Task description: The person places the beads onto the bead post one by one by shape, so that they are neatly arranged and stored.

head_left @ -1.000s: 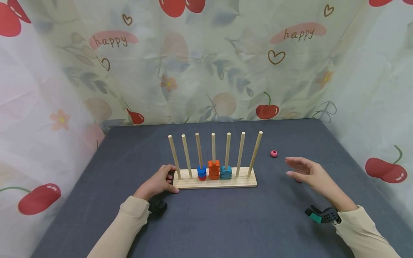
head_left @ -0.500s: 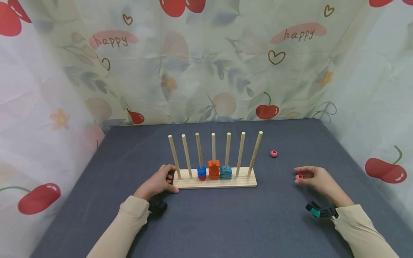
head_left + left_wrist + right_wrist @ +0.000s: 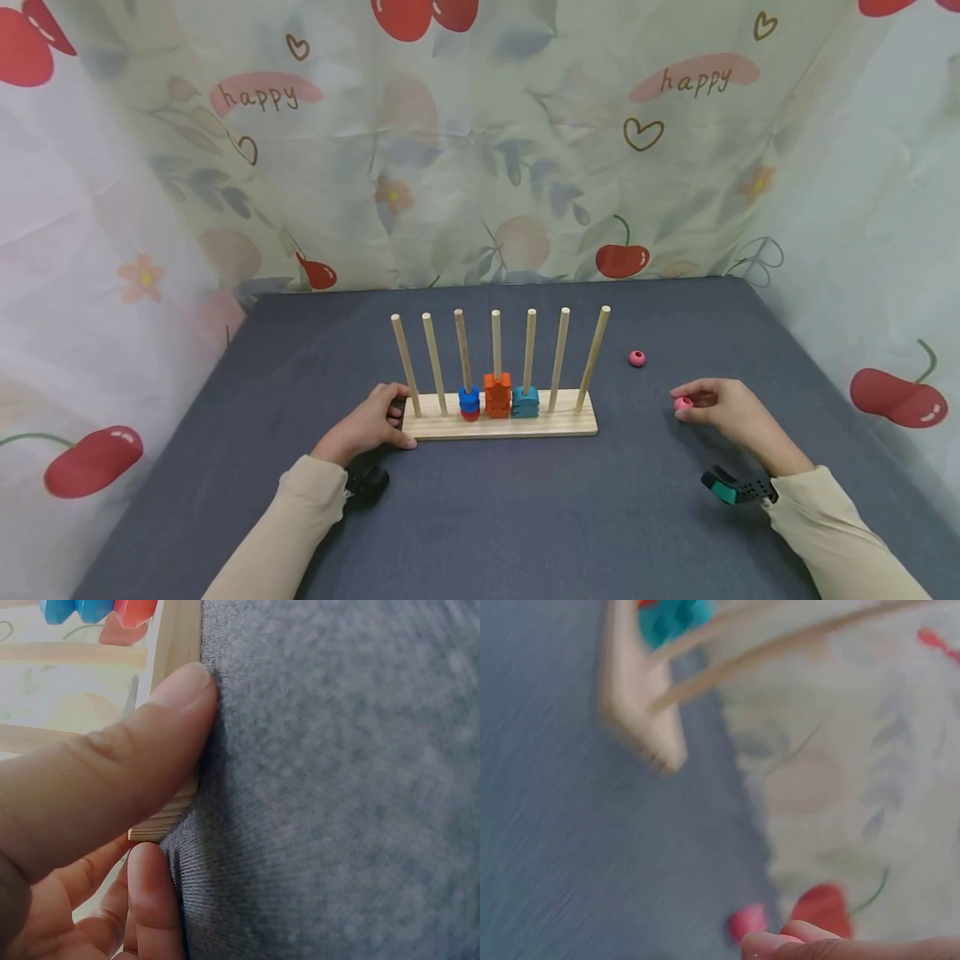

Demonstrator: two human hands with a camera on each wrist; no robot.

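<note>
In the head view a wooden peg stand [image 3: 498,427] with several upright pegs sits mid-table. Blue and red beads [image 3: 469,403], orange blocks [image 3: 497,395] and teal blocks [image 3: 525,402] are threaded on three middle pegs. My left hand [image 3: 372,423] grips the stand's left end, the thumb [image 3: 176,697] lying along its front edge in the left wrist view. To the right of the stand, my right hand [image 3: 723,410] pinches a pink bead [image 3: 682,404] between thumb and fingers. A pink bead [image 3: 746,922] shows by the fingertips in the right wrist view; I cannot tell which one.
Another pink bead [image 3: 637,358] lies on the dark grey table [image 3: 495,517], behind and left of my right hand. A patterned curtain [image 3: 465,167] hangs along the table's back edge and down both sides. The pegs stand tall between the hands.
My right hand came down with spread fingers, took hold of the pink bead on the table, and has since moved slightly left with it. My left hand has stayed on the stand.
</note>
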